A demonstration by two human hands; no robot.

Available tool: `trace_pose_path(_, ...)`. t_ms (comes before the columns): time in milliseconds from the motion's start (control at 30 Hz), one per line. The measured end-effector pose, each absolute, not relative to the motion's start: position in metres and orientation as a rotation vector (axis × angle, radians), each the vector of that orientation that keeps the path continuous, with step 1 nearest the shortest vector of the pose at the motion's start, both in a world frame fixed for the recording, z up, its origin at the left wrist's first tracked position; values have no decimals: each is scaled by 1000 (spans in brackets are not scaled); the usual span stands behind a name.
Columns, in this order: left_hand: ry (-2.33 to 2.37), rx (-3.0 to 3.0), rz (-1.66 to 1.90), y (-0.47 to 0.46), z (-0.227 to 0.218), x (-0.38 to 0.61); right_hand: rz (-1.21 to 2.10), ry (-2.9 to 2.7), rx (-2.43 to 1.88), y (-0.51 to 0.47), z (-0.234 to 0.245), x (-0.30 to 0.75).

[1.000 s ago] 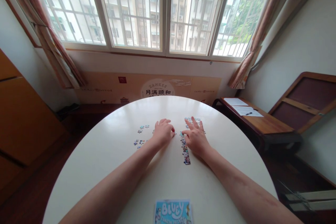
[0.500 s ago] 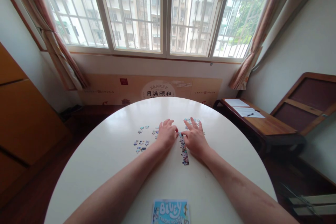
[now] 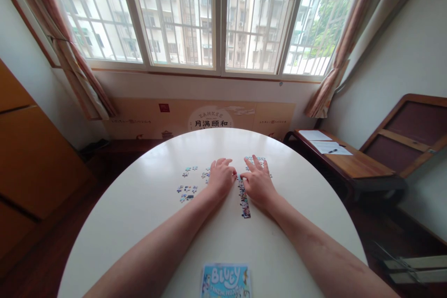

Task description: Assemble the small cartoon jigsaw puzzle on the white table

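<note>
A narrow strip of joined jigsaw puzzle pieces [image 3: 245, 202] lies on the white table, running towards me. At its far end, my left hand [image 3: 222, 176] has thumb and index finger together, and whatever is between them is hidden. The other fingers of that hand are bent. From the strip's right side, my right hand [image 3: 259, 180] rests with fingers spread and its thumb side against the strip's upper part. Joined pale blue puzzle pieces [image 3: 249, 159] lie partly covered under the right fingers. Loose puzzle pieces [image 3: 187, 190] are scattered left of my left hand.
A blue "Bluey" picture card or booklet [image 3: 226, 279] lies at the near side of the round white table [image 3: 118, 223]. Right of the table stands a low wooden bench [image 3: 366, 167] with papers [image 3: 330, 147] and a pen. A printed cardboard panel [image 3: 139, 114] stands below the window.
Both hands keep almost the same pose at the far end of the strip. The whole view has shifted very slightly.
</note>
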State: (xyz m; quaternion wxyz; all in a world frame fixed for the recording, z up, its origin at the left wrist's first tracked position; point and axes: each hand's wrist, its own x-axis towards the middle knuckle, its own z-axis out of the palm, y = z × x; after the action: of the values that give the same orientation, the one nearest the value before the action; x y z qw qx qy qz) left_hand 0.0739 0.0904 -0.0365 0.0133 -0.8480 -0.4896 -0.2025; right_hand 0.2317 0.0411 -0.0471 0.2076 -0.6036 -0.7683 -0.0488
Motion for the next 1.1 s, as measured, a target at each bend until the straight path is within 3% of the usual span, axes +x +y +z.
trace_pose_path(367, -1453, -2569, -868, 97, -34, 56, -160, -2127, -1671, 40, -50, 234)
trace_pose_path(567, -1460, -2549, -819, 96, -31, 46, -177, -2108, -1643, 39, -51, 235)
trace_pose_path(933, -1795, -2291, -1231, 148, 16, -24, -91, -2113, -1689, 39, -52, 235)
trace_pose_path(1100, -2105, -2470, -920, 163, 16, -69, -108, -2086, -1680, 39, -56, 236)
